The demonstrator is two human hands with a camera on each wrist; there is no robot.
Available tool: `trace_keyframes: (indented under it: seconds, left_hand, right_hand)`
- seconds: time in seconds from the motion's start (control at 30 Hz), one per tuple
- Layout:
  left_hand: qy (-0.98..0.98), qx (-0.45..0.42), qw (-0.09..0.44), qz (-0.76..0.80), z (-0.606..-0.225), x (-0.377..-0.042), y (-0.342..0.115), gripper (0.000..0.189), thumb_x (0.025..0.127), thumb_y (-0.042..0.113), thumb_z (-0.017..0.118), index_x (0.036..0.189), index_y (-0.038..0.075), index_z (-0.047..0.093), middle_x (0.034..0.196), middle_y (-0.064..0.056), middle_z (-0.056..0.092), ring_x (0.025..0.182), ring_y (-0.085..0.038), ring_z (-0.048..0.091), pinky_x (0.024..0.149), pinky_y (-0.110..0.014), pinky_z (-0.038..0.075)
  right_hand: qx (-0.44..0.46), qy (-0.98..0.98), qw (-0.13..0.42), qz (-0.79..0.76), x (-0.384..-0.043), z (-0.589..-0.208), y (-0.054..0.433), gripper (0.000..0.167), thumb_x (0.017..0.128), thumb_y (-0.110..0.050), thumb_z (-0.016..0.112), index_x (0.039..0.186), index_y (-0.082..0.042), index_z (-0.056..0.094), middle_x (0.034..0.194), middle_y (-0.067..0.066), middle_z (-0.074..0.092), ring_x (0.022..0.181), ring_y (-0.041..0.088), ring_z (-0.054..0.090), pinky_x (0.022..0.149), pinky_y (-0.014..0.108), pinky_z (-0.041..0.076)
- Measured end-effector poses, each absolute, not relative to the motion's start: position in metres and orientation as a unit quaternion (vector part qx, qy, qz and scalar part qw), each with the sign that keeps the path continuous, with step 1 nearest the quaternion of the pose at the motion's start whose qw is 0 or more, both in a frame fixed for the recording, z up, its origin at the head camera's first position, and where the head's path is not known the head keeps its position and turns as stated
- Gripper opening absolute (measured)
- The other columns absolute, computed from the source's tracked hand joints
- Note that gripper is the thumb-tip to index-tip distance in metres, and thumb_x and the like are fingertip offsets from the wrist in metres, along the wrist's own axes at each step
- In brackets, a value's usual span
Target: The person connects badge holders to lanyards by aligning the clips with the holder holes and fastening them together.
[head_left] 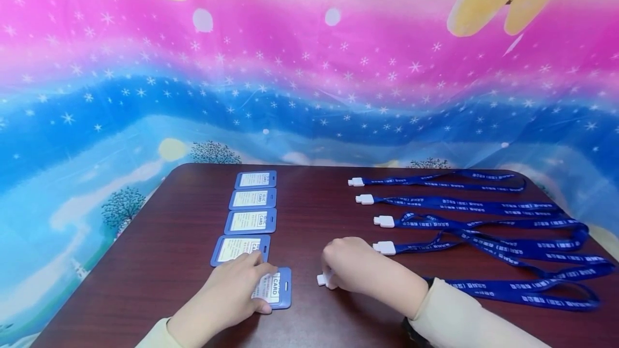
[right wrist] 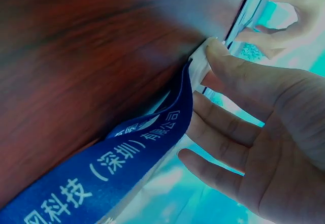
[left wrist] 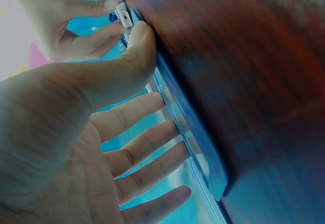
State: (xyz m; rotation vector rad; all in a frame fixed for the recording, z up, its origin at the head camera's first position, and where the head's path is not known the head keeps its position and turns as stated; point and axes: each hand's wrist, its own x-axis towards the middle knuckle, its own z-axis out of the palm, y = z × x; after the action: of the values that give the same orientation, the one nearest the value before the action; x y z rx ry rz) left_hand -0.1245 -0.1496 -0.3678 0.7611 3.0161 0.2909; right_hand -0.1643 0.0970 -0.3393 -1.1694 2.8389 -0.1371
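My left hand (head_left: 229, 290) holds the nearest blue ID card holder (head_left: 286, 295) by its edges, thumb on the near side and fingers on the far side. In the left wrist view, the holder (left wrist: 195, 122) is seen edge-on, low over the dark table. To the right, my right hand (head_left: 358, 268) pinches the white plastic clip (head_left: 321, 280) of the nearest blue lanyard (head_left: 527, 291). The right wrist view shows thumb and forefinger on this clip (right wrist: 201, 66), with the printed strap (right wrist: 111, 165) trailing from it. The clip and the holder's slotted end are apart in the head view.
Several more blue card holders (head_left: 248, 222) lie in a column beyond my left hand. Several lanyards (head_left: 459, 204) with white clips (head_left: 384, 222) are laid out at the right. The brown table (head_left: 309, 203) ends at a colourful printed cloth (head_left: 309, 85).
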Motion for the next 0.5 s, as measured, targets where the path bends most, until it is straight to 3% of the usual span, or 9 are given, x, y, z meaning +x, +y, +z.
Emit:
trace_keyframes:
  seconds: [0.5]
  left_hand:
    - [0.963,0.248,0.008,0.105,-0.368,-0.124,-0.151,0.058,0.066,0.043,0.09,0.115,0.017,0.073,0.09,0.009,0.053,0.077,-0.01,0.049,0.063,-0.031,0.045]
  right_hand:
    - [-0.407,0.913,0.013,-0.015,-0.164,-0.341,0.065,0.015,0.074,-0.023,0.088,0.073,-0.02,0.073,0.069,-0.011,0.061,0.063,0.005,0.055,0.059,0.023,0.048]
